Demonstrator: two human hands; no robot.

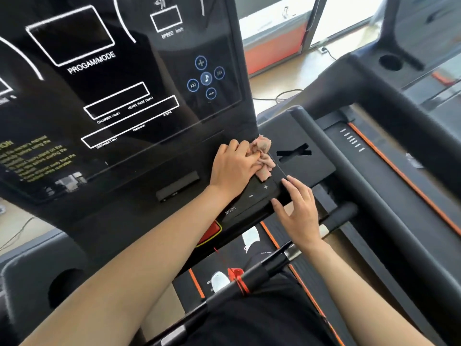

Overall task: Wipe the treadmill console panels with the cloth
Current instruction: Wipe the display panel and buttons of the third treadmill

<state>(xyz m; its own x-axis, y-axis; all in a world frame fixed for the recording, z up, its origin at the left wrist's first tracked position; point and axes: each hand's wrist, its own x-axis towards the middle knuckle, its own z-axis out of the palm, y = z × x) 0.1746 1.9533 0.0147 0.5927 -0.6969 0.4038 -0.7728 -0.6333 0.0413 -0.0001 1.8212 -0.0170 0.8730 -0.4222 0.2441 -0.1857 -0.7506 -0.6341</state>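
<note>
One hand, the left hand [233,166], squeezes the cloth [262,156] to rub the button panel [252,196]; the right hand [298,213] rests open to steady.

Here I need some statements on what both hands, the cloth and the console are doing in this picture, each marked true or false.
1. The left hand presses the pink cloth on the console. True.
2. The right hand holds the cloth. False: it holds nothing, its fingers spread at the edge of the button panel.
3. The cloth lies on the large display. False: it is below the display, near the console's right corner.
4. A red cord is tied around the handlebar. True.
</note>
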